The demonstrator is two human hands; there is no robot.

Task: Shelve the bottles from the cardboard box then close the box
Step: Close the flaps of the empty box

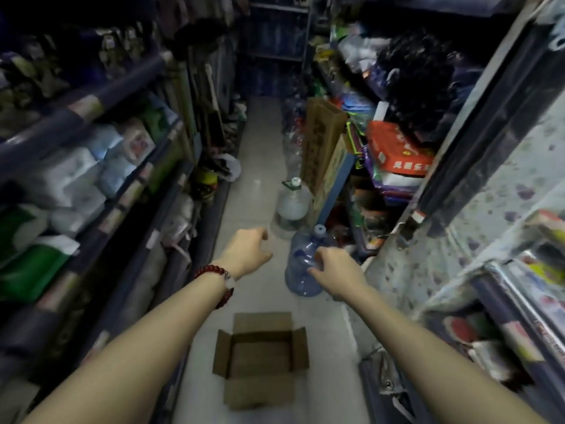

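A brown cardboard box (261, 359) stands on the pale tiled floor below my arms. All its flaps are spread open, and no bottle shows inside it. My left hand (249, 250), with a red bead bracelet on the wrist, hangs above the floor beyond the box, fingers loosely curled and holding nothing. My right hand (334, 264) is at the same height, fingers bent downward and empty, in front of a blue water jug (301, 261). No task bottles can be picked out on the shelves.
The aisle is narrow. Packed shelves (101, 185) run along the left, and cluttered shelves (458, 191) along the right. A clear jug (292, 206) with a white cap stands past the blue one, beside upright cardboard (322, 139). A white bag (229, 166) lies further down.
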